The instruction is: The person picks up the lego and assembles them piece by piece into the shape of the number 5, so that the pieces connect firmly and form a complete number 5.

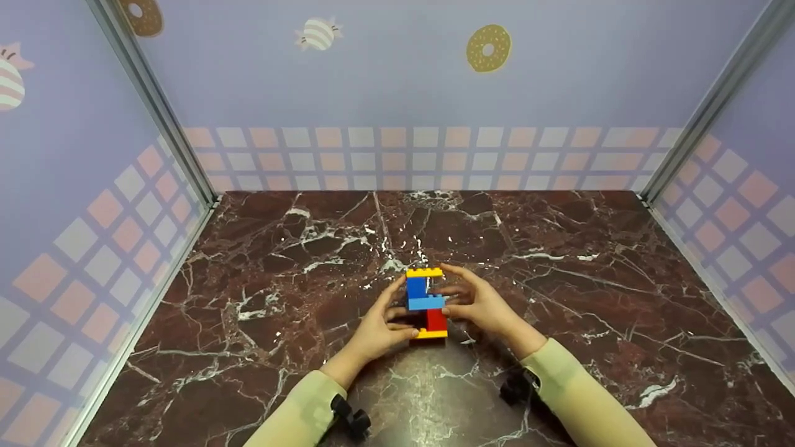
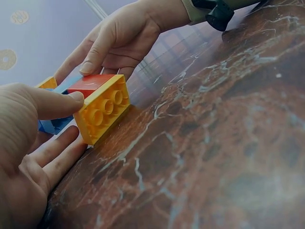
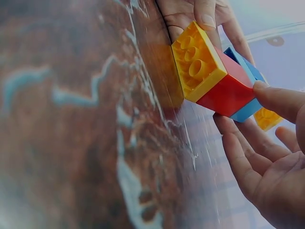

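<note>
Both hands hold one stack of toy building bricks at the front middle of the table. From far to near in the head view it has a yellow brick [image 1: 424, 272], a dark blue brick [image 1: 417, 287], a light blue brick [image 1: 426, 303], a red brick [image 1: 437, 320] and a second yellow brick [image 1: 431, 334]. My left hand [image 1: 372, 332] grips the left side, thumb at the near yellow brick. My right hand [image 1: 487, 305] holds the right side, thumb on the light blue brick [image 3: 244, 110] and index finger at the far end. The hollow underside of the near yellow brick [image 2: 106, 107] shows in both wrist views.
A dark red marbled table [image 1: 279, 248] lies under the hands. Lilac walls with printed squares [image 1: 394, 162] enclose its back and both sides, with metal strips [image 1: 677, 105] at the corners. Black wrist devices [image 1: 352, 419] sit at both light sleeves.
</note>
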Action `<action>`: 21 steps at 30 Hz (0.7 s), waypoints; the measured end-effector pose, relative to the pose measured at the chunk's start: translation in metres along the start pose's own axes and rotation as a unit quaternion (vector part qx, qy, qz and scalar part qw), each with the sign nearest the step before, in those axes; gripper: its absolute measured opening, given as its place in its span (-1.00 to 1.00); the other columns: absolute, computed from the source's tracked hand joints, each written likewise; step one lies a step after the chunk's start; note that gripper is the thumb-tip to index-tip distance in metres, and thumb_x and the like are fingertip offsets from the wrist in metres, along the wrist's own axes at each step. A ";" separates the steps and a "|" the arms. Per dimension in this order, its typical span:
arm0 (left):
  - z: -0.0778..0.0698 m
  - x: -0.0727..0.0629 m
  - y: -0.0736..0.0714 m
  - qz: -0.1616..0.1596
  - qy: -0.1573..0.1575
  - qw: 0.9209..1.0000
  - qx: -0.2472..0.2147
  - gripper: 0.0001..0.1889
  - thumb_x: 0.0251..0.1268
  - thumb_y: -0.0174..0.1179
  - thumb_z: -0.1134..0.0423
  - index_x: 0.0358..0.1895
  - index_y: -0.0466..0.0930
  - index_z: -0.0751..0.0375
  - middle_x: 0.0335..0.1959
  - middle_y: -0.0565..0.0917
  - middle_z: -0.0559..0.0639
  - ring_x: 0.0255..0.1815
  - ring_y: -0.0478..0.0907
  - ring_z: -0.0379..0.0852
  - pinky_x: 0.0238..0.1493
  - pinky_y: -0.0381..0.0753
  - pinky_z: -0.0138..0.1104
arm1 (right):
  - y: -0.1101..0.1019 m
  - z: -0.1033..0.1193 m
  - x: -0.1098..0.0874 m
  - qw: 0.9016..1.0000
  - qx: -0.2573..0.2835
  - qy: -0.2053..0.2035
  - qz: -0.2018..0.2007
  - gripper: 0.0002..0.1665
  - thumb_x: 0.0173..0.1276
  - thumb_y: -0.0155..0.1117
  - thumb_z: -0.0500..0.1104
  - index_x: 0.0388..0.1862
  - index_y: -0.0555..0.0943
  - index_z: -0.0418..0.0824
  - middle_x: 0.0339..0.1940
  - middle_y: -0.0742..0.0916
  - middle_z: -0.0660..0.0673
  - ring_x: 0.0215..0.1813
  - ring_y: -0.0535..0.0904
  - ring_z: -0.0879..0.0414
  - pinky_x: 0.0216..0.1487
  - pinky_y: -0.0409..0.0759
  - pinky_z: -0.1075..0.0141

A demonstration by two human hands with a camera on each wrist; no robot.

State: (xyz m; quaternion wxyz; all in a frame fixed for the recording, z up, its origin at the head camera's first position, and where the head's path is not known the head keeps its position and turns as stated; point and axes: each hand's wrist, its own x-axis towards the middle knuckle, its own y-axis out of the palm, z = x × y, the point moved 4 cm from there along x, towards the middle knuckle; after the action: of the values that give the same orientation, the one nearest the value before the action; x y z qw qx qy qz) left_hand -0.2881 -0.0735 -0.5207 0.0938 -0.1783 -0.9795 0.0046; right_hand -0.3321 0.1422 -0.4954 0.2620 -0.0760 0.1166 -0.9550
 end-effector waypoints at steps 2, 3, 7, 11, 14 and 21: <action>-0.001 0.000 0.000 -0.001 -0.002 1.000 -0.002 0.08 0.10 0.39 0.62 0.65 -0.06 0.24 0.46 0.27 0.52 0.24 0.55 0.38 0.15 0.76 -0.05 | -0.001 -0.001 0.000 1.000 0.009 0.003 0.003 0.01 0.27 0.41 -0.46 0.64 0.16 -0.25 0.28 0.63 -0.53 0.12 0.73 -0.31 0.03 0.79 0.27; 0.000 0.001 0.000 -0.002 -0.004 1.000 -0.003 0.08 0.10 0.39 0.62 0.66 -0.06 0.23 0.45 0.27 0.52 0.25 0.55 0.39 0.15 0.76 -0.05 | -0.001 -0.002 0.000 1.000 0.013 0.006 0.005 0.02 0.26 0.41 -0.46 0.64 0.16 -0.26 0.28 0.62 -0.53 0.13 0.72 -0.32 0.06 0.78 0.27; 0.001 0.001 0.000 -0.008 -0.014 1.000 -0.004 0.11 0.11 0.40 0.60 0.67 -0.09 0.18 0.50 0.22 0.51 0.32 0.47 0.43 0.17 0.75 -0.05 | 0.000 -0.005 0.000 0.999 0.034 0.021 0.016 0.04 0.23 0.43 -0.49 0.63 0.15 -0.29 0.31 0.59 -0.55 0.17 0.70 -0.34 0.09 0.78 0.23; 0.002 0.002 -0.001 -0.016 -0.010 1.000 0.003 0.12 0.12 0.40 0.59 0.67 -0.14 0.23 0.56 0.14 0.53 0.42 0.36 0.49 0.23 0.71 -0.01 | 0.000 -0.009 -0.001 0.997 0.059 0.035 0.032 0.09 0.20 0.45 -0.49 0.64 0.11 -0.34 0.36 0.53 -0.59 0.26 0.63 -0.39 0.11 0.77 0.19; 0.002 0.002 -0.002 -0.022 -0.004 1.000 0.002 0.10 0.13 0.39 0.58 0.67 -0.15 0.27 0.57 0.12 0.54 0.46 0.31 0.52 0.26 0.69 0.02 | 0.001 -0.011 -0.001 0.996 0.071 0.039 0.045 0.11 0.19 0.45 -0.50 0.64 0.08 -0.38 0.39 0.49 -0.61 0.32 0.58 -0.41 0.10 0.78 0.20; 0.003 0.003 -0.004 -0.030 0.005 1.000 0.006 0.08 0.14 0.39 0.57 0.66 -0.14 0.31 0.56 0.15 0.55 0.50 0.25 0.54 0.27 0.68 0.03 | 0.002 -0.013 -0.001 0.996 0.061 0.041 0.044 0.11 0.18 0.45 -0.50 0.63 0.08 -0.41 0.38 0.51 -0.58 0.35 0.56 -0.38 -0.02 0.79 0.31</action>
State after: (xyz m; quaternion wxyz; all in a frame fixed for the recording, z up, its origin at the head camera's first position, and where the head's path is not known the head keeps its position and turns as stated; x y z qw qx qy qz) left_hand -0.2924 -0.0758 -0.5226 0.0995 -0.1488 -0.9838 0.0067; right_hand -0.3331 0.1437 -0.5085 0.3028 -0.0157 0.0716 -0.9502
